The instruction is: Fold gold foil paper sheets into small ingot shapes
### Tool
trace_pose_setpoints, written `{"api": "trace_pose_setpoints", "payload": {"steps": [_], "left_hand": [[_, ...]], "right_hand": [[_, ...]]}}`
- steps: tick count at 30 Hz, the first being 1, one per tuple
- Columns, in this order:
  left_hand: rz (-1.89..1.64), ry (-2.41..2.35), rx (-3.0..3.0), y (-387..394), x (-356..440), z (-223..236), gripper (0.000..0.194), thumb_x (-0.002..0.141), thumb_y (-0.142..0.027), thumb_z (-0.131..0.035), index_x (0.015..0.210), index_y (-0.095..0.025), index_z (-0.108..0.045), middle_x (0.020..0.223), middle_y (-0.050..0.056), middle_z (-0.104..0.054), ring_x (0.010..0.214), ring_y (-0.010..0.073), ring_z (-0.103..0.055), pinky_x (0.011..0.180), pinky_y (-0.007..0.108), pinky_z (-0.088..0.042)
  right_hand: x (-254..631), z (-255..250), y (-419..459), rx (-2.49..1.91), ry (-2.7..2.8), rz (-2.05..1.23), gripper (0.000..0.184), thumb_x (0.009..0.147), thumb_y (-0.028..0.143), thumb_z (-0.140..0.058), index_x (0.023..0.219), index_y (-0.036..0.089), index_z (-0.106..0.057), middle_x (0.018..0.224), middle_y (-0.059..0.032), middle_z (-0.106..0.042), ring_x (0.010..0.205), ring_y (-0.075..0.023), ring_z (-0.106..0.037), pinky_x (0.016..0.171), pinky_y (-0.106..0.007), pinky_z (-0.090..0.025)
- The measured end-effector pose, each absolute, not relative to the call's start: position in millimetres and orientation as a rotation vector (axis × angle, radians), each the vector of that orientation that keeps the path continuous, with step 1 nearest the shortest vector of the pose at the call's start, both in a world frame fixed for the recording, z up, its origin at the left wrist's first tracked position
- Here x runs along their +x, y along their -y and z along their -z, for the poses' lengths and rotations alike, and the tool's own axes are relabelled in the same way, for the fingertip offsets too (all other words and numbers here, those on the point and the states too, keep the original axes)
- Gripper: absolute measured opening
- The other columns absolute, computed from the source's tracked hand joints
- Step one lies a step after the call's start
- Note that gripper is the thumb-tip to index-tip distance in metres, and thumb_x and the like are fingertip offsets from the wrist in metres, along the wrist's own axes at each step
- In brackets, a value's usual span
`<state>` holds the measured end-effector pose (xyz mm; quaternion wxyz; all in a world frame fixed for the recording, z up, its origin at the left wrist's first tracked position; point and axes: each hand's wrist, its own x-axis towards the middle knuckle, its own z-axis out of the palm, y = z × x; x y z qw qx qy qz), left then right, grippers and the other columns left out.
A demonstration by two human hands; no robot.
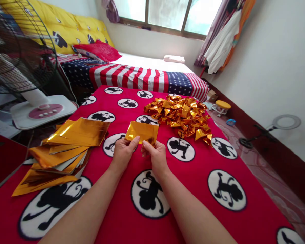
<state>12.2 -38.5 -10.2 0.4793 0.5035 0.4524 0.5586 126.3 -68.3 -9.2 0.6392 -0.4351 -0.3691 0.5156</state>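
Observation:
My left hand [123, 150] and my right hand [155, 156] both pinch the near edge of a folded gold foil sheet [143, 131], held just above the red blanket [198, 176] with black monkey prints. A pile of folded gold foil pieces [181, 113] lies beyond the sheet, to the right. A loose stack of flat gold foil sheets [63, 149] lies to the left of my left hand.
A standing fan [22, 67] rises at the left, its white base [44, 110] close to the stack. A bed with a flag-pattern cover [142, 76] lies behind. On the floor at the right are a ring light stand [274, 128] and a small yellow stool [222, 105].

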Motion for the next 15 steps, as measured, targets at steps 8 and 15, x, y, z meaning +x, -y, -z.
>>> {"api": "trace_pose_setpoints", "payload": {"steps": [8,15], "left_hand": [[-1.555,-1.079,1.175,36.2,9.0,10.2,0.042,0.078,-0.035,-0.067,0.049,-0.016,-0.043,0.048,-0.006,-0.034,0.046,0.0061,-0.029,0.046,0.022,-0.022],[-1.699,-1.000,0.891,28.3,2.9,5.8,0.042,0.073,-0.038,-0.070,0.049,-0.016,-0.043,0.046,-0.007,-0.036,0.043,0.0051,-0.031,0.044,0.020,-0.025]], "right_hand": [[124.6,6.0,70.5,-0.996,0.829,-1.118,0.023,0.076,0.032,-0.068,0.062,0.015,-0.061,0.052,0.0020,-0.059,0.042,-0.0084,-0.049,0.044,-0.022,-0.038],[133.1,8.8,68.3,-0.924,0.692,-1.055,0.021,0.074,0.028,-0.068,0.060,0.016,-0.059,0.050,0.0029,-0.057,0.042,-0.0078,-0.046,0.042,-0.021,-0.035]]}}
